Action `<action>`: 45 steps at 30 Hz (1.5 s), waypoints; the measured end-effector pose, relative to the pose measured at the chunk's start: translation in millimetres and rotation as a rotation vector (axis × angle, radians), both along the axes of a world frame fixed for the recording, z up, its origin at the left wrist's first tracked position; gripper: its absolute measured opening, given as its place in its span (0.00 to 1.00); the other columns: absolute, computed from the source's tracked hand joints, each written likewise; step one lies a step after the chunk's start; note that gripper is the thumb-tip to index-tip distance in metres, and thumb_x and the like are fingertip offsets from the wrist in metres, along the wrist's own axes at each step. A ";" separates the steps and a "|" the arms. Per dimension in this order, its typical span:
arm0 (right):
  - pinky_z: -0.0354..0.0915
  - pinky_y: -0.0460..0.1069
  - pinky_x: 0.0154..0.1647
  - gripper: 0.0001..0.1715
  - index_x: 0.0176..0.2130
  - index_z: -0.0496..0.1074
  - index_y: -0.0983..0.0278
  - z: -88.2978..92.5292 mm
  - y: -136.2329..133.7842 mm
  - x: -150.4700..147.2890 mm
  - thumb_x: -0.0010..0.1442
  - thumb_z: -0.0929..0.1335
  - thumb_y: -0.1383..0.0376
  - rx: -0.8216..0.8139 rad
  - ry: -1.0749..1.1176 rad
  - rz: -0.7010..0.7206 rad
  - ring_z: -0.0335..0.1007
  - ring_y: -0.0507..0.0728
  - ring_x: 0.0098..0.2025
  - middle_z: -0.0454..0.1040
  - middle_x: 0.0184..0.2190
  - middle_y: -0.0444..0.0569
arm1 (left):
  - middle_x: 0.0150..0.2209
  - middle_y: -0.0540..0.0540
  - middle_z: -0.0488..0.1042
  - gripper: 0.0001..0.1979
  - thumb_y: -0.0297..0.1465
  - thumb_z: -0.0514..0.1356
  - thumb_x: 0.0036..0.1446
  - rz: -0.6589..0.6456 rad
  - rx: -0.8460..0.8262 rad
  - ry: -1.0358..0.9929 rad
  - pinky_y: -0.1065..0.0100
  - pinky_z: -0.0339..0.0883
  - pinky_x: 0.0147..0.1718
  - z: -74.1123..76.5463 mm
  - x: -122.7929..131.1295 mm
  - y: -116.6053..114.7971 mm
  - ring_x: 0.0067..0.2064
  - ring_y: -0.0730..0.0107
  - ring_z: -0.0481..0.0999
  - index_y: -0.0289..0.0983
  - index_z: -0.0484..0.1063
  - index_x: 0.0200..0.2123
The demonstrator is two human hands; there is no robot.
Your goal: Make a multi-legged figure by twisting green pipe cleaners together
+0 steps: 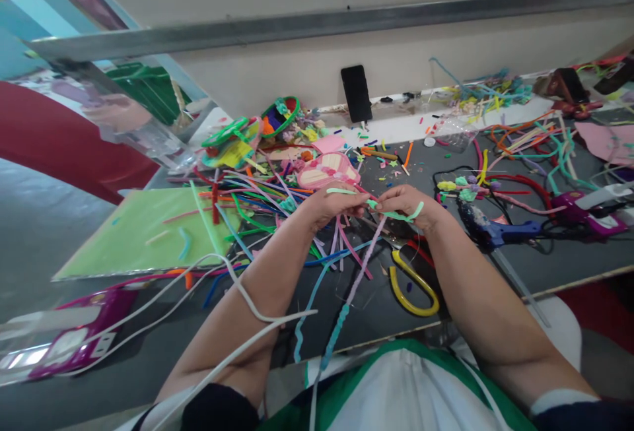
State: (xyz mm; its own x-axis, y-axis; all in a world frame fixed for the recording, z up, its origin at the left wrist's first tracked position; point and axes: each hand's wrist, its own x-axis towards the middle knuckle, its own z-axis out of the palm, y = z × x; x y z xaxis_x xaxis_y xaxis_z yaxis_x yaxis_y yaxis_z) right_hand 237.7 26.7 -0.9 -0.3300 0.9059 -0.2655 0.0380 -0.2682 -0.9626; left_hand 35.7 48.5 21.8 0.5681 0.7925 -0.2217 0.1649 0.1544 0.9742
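Note:
My left hand and my right hand meet over the middle of the table, fingertips pinched close together. Between them is a mint-green pipe cleaner, bent in places, with a small knotted or twisted part at the fingertips. One loose end sticks out past each hand. A lilac and teal twisted strand runs from just below my fingers down toward my lap; whether it is joined to the mint piece I cannot tell. Below my right hand lie scissors with a yellow handle. Beyond my left hand is a pink and cream heart-shaped piece.
Several coloured pipe cleaners lie by my left forearm, beside a green sheet. A blue glue gun lies to the right. A phone leans on the wall. White cords cross my left arm.

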 end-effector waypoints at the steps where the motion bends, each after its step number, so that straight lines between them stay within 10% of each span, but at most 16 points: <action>1: 0.56 0.46 0.24 0.12 0.24 0.78 0.67 0.8 -0.4 -0.3 0.36 0.75 0.63 -0.014 0.005 0.004 0.63 0.49 0.20 0.74 0.18 0.44 | 0.22 0.47 0.73 0.18 0.41 0.67 0.45 0.004 0.006 0.013 0.70 0.69 0.29 1.7 0.4 -0.7 0.26 0.73 0.73 0.30 0.74 0.26; 20: 0.55 0.45 0.22 0.13 0.24 0.78 0.67 0.2 -1.4 -2.9 0.35 0.76 0.63 -0.063 0.021 0.059 0.63 0.49 0.20 0.74 0.18 0.44 | 0.24 0.44 0.75 0.11 0.35 0.64 0.46 -0.110 0.101 0.080 0.71 0.66 0.28 3.4 -6.1 -0.1 0.27 0.71 0.73 0.30 0.76 0.28; 33: 0.59 0.46 0.25 0.09 0.21 0.78 0.67 1.6 -2.0 -5.8 0.34 0.74 0.65 -0.011 0.032 0.015 0.65 0.51 0.22 0.74 0.18 0.45 | 0.26 0.46 0.76 0.09 0.30 0.57 0.51 -0.131 0.920 0.549 0.71 0.60 0.28 12.5 4.0 -5.5 0.28 0.71 0.71 0.32 0.76 0.32; 39: 0.56 0.45 0.23 0.09 0.21 0.77 0.68 1.1 -1.2 -4.6 0.34 0.73 0.65 -0.003 0.043 0.002 0.63 0.49 0.20 0.72 0.16 0.45 | 0.31 0.41 0.76 0.11 0.26 0.51 0.56 -0.306 1.389 0.798 0.56 0.60 0.49 18.9 14.5 -21.0 0.36 0.62 0.74 0.33 0.74 0.31; 45: 0.58 0.46 0.23 0.07 0.19 0.76 0.68 7.7 -2.8 -3.1 0.34 0.72 0.65 0.020 0.037 -0.051 0.63 0.50 0.20 0.72 0.15 0.46 | 0.37 0.40 0.77 0.13 0.22 0.50 0.53 -0.318 1.410 0.825 0.50 0.52 0.57 26.9 13.6 -29.0 0.43 0.60 0.74 0.33 0.74 0.36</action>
